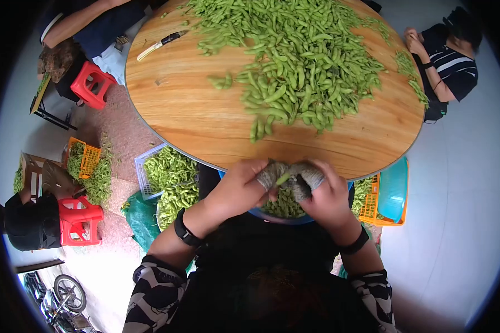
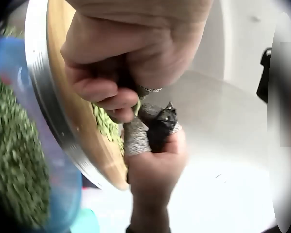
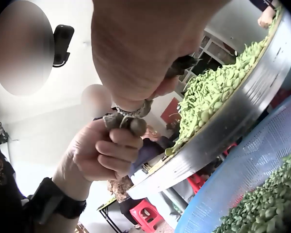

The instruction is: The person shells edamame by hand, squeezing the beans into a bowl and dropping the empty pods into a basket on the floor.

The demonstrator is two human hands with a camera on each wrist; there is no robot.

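Note:
Both hands meet over the near edge of the wooden table (image 1: 178, 116). My left hand (image 1: 241, 186) pinches one green soybean pod (image 1: 283, 179) between its fingertips; the pod also shows as a green sliver (image 2: 137, 108) in the left wrist view. My right hand (image 1: 328, 194) has its wrapped thumb and finger curled in against the pod's other end. Grey fabric bands (image 2: 137, 138) cover fingertips of both hands, and a dark, worn cover (image 2: 162, 127) sits on a right-hand digit. Below the hands stands a blue basin (image 3: 233, 179) holding shelled green beans (image 3: 266, 204).
A large heap of pods (image 1: 300, 66) spreads over the table, with a knife (image 1: 161, 45) left of it. Crates of pods flank my lap: a white crate (image 1: 144, 172) and an orange crate (image 1: 370, 200). Red stools (image 1: 93, 83) and other people sit around.

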